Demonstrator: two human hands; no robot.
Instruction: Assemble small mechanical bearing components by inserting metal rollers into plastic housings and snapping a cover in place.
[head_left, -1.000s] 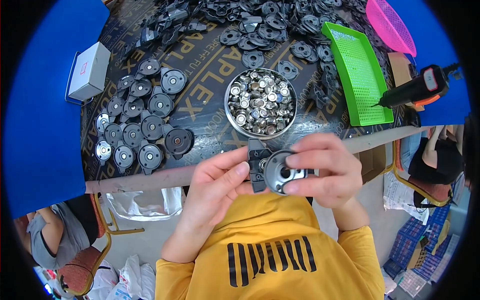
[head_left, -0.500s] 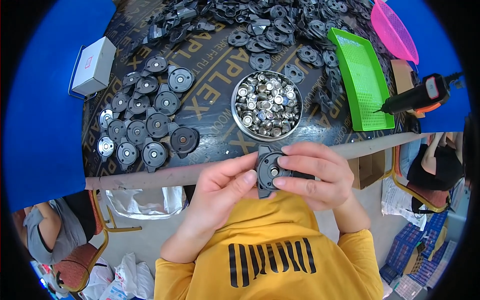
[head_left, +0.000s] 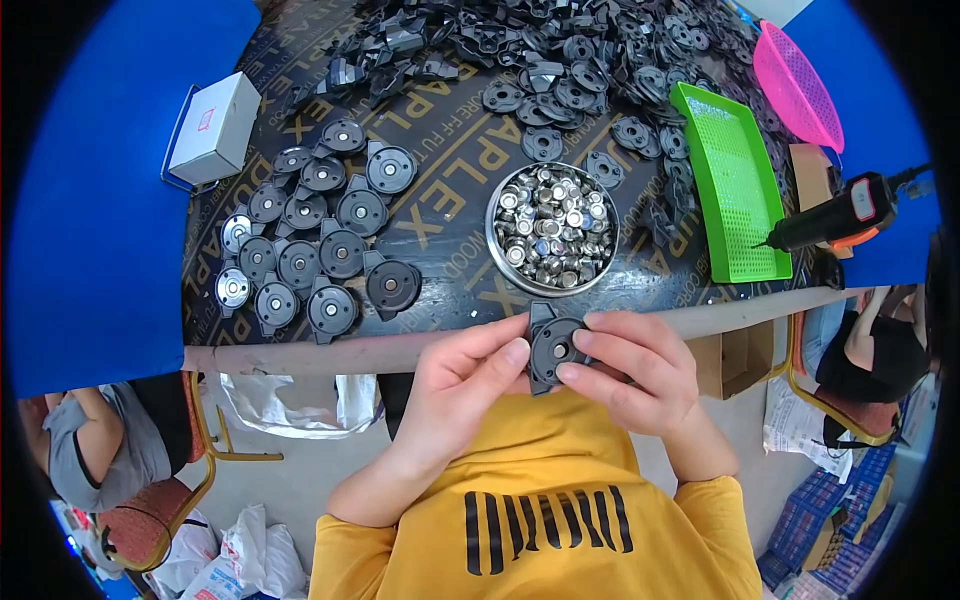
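Just in front of the table edge, both hands hold a black round plastic part (head_left: 548, 368) with flat side tabs. A small silver metal piece (head_left: 559, 351) shows in its centre hole. My left hand (head_left: 462, 390) pinches the left side between thumb and fingers. My right hand (head_left: 640, 375) is closed on the right side, thumb and fingertips by the centre hole. Beyond the hands stands a round metal bowl (head_left: 493, 245) full of small silver metal pieces (head_left: 556, 225). To the left lie several similar black discs (head_left: 299, 262) with metal centres.
Loose black parts (head_left: 560, 95) are heaped across the far table. On the right are a green tray (head_left: 708, 215), a pink basket (head_left: 790, 85) and an electric screwdriver (head_left: 825, 222). A white box (head_left: 214, 130) stands far left. People sit at both sides.
The table scene has shifted slightly right and down in the view. The black part is turned a little in my hands, and my right fingers have shifted on it.
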